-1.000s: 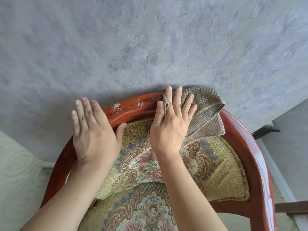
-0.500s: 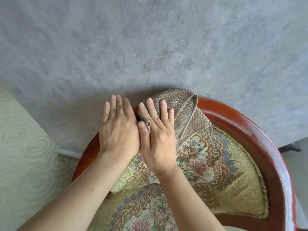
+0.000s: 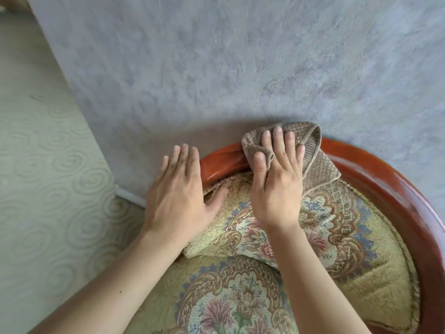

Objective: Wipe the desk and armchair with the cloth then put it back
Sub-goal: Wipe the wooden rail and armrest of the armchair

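The armchair has a curved red-brown wooden back rail (image 3: 375, 169) and floral tapestry cushions (image 3: 337, 227). A folded brown woven cloth (image 3: 317, 162) lies draped over the top of the rail. My right hand (image 3: 277, 189) presses flat on the cloth, fingers spread over its left fold. My left hand (image 3: 178, 189) rests flat on the left part of the rail and the back cushion's edge, fingers apart and holding nothing. The desk is out of view.
A grey textured wall (image 3: 240, 68) stands directly behind the chair, almost touching the rail. To the left is a pale wall with a swirl pattern (image 3: 48, 189) and a white skirting strip (image 3: 130, 196).
My right hand has slid the cloth to the left along the back rail, close to my left hand. The view has swung, so the chair sits further right in frame.
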Demonstrator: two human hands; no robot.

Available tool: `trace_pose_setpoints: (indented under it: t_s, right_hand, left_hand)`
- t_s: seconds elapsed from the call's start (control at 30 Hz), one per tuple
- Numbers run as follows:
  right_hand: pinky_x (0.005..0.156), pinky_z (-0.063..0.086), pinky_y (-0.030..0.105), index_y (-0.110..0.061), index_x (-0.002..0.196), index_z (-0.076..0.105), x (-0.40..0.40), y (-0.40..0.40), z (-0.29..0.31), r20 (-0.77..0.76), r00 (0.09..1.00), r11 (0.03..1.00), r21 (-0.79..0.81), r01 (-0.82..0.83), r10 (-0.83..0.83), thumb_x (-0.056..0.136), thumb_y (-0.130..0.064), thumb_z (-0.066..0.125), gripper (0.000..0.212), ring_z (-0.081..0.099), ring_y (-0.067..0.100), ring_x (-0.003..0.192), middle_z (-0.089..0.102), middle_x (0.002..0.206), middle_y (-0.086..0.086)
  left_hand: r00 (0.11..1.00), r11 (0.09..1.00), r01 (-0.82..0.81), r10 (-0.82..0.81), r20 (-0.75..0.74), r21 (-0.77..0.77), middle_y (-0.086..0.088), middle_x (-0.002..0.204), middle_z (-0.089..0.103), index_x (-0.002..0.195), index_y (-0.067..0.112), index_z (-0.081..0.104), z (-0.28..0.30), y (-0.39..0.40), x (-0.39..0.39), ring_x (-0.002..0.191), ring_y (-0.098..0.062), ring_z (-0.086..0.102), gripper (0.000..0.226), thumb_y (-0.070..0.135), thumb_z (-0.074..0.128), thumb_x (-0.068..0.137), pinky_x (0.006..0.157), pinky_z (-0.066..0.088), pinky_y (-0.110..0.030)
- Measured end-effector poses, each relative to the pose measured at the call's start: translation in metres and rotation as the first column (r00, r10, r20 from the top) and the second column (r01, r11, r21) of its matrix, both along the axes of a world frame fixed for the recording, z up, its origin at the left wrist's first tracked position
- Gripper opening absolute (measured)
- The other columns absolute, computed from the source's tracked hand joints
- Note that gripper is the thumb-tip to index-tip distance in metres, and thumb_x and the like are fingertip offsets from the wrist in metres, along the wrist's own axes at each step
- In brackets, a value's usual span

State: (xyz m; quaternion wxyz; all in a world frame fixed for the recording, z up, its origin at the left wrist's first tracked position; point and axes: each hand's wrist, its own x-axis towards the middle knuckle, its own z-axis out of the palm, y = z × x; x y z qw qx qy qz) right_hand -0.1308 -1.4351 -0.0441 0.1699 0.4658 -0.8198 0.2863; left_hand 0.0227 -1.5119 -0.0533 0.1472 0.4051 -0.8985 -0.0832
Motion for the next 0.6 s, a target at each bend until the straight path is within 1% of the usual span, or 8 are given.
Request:
trace_pose_setpoints:
  t_s: [0.17, 0.23, 0.3, 0.4, 0.43, 0.5, 0.53, 0.6]
  right_hand:
    - [0.124, 0.009, 0.047, -0.007, 0.149, 0.04, 0.02, -0.002, -0.009, -0.095, 0.975, 0.973, 0.139, -0.186, 0.2, 0.106, -0.036, 0.03, 0.053, 0.017, 0.032, 0.151, 0.031, 0.159, 0.014]
    - [0.124, 0.009, 0.045, -0.012, 0.152, 0.035, 0.013, 0.003, -0.005, -0.155, 0.961, 0.954, 0.232, -0.188, 0.227, 0.106, -0.041, 0.026, 0.055, 0.015, 0.029, 0.152, 0.028, 0.161, 0.011]
    - [0.124, 0.011, 0.042, -0.016, 0.154, 0.033, 0.0, 0.006, 0.002, -0.197, 0.955, 0.944, 0.287, -0.16, 0.221, 0.106, -0.047, 0.017, 0.059, 0.017, 0.023, 0.151, 0.029, 0.161, 0.006]
    - [0.124, 0.012, 0.041, -0.016, 0.152, 0.037, -0.006, -0.001, 0.012, -0.181, 0.971, 0.961, 0.256, -0.105, 0.155, 0.105, -0.049, 0.015, 0.062, 0.022, 0.022, 0.15, 0.035, 0.158, 0.005]
    - [0.124, 0.011, 0.042, -0.016, 0.151, 0.039, -0.003, -0.005, 0.011, -0.158, 0.979, 0.968, 0.233, -0.089, 0.128, 0.104, -0.048, 0.016, 0.062, 0.023, 0.025, 0.15, 0.037, 0.157, 0.006]
    - [0.124, 0.005, 0.045, -0.016, 0.15, 0.041, 0.009, -0.013, 0.007, -0.123, 0.988, 0.977, 0.205, -0.067, 0.094, 0.105, -0.047, 0.018, 0.059, 0.021, 0.031, 0.15, 0.038, 0.157, 0.008]
    - [0.124, 0.001, 0.046, -0.017, 0.15, 0.042, 0.017, -0.016, 0.003, -0.118, 0.988, 0.975, 0.21, -0.073, 0.099, 0.105, -0.046, 0.019, 0.058, 0.017, 0.033, 0.15, 0.037, 0.158, 0.008]
    - [0.123, -0.003, 0.047, -0.02, 0.15, 0.043, 0.034, -0.018, -0.006, -0.13, 0.978, 0.96, 0.25, -0.126, 0.162, 0.106, -0.047, 0.02, 0.056, 0.012, 0.036, 0.151, 0.035, 0.159, 0.007]
  left_hand:
    - [1.0, 0.998, -0.031, 0.031, 0.005, 0.056, -0.018, 0.161, 0.027, 0.154, 0.002, 0.026, -0.009, 0.011, 0.027, 0.151, -0.027, 0.023, 0.103, 0.08, 0.027, 0.087, 0.12, 0.007, -0.034]
    - [0.998, 0.994, -0.063, 0.064, -0.011, 0.091, -0.016, 0.163, 0.021, 0.156, 0.005, 0.023, -0.013, 0.014, 0.04, 0.152, -0.025, 0.017, 0.104, 0.082, 0.024, 0.087, 0.12, 0.004, -0.031]
    - [0.994, 0.982, -0.103, 0.109, -0.031, 0.159, -0.012, 0.165, 0.013, 0.158, 0.009, 0.016, -0.018, 0.016, 0.06, 0.154, -0.021, 0.008, 0.105, 0.083, 0.024, 0.084, 0.119, -0.002, -0.028]
    - [0.977, 0.95, -0.187, 0.207, -0.055, 0.251, -0.004, 0.167, 0.008, 0.16, 0.016, 0.011, -0.028, 0.025, 0.096, 0.153, -0.013, 0.0, 0.107, 0.085, 0.029, 0.08, 0.116, -0.007, -0.024]
    - [0.968, 0.935, -0.222, 0.245, -0.051, 0.277, -0.002, 0.167, 0.009, 0.16, 0.018, 0.011, -0.031, 0.031, 0.109, 0.153, -0.012, 0.002, 0.107, 0.086, 0.031, 0.078, 0.114, -0.006, -0.023]
    - [0.949, 0.908, -0.291, 0.314, -0.029, 0.301, 0.002, 0.167, 0.013, 0.16, 0.023, 0.013, -0.035, 0.042, 0.133, 0.152, -0.011, 0.008, 0.107, 0.088, 0.032, 0.076, 0.112, 0.003, -0.024]
    - [0.94, 0.894, -0.321, 0.342, -0.013, 0.312, 0.003, 0.166, 0.016, 0.159, 0.025, 0.014, -0.038, 0.048, 0.144, 0.152, -0.012, 0.012, 0.108, 0.089, 0.031, 0.075, 0.114, 0.008, -0.026]
    - [0.924, 0.864, -0.372, 0.379, 0.049, 0.339, 0.005, 0.166, 0.019, 0.159, 0.028, 0.014, -0.043, 0.063, 0.166, 0.151, -0.013, 0.017, 0.109, 0.093, 0.026, 0.072, 0.117, 0.021, -0.032]
